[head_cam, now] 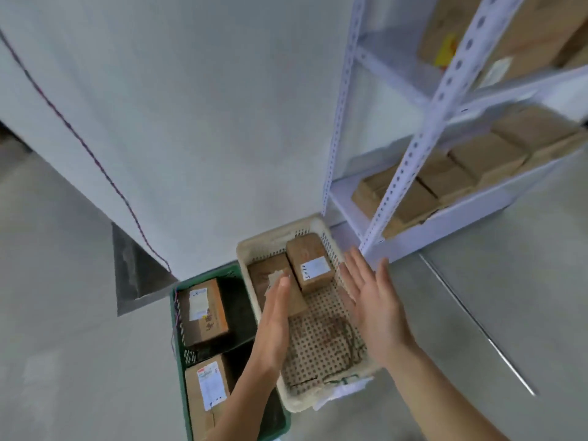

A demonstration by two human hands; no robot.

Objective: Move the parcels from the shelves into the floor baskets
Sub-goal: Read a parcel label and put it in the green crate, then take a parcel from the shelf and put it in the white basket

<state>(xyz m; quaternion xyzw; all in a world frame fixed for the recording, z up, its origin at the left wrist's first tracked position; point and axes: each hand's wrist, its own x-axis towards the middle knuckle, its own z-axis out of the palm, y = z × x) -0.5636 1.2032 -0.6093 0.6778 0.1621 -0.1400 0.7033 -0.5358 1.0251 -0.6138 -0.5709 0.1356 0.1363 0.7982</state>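
— What's closest to us?

— The two arms, reaching down over the floor baskets. The left grip (275, 326) is open, fingers straight and together, holding nothing. Its fingertips lie over a darker parcel (269, 275) in the white basket (288, 399); whether they touch it I can't tell from here. The right grip (375, 308) is open too, fingers spread, nothing in it, hovering over that basket's right rim.

— And the parcels?

— By the left forearm sits the green basket (175, 316), just beside the white one. It has two in it: a near parcel (206, 389) with a long printed label, and a far parcel (203, 313) behind it. At the white basket's far end lies the darker one and, right beside it, a labelled parcel (310, 265) with handwriting on its white sticker. Some cord (343, 338) lies on the perforated bottom at the near end.

— Anything on the shelves?

— Yes. Past the baskets, to the right, the white metal rack (413, 173) carries a row of brown parcels (445, 176) on its bottom shelf, and bigger cartons (525, 33) on the shelf above. A grey wall (191, 122) stands behind, with a thin cable (95, 160) running down it.
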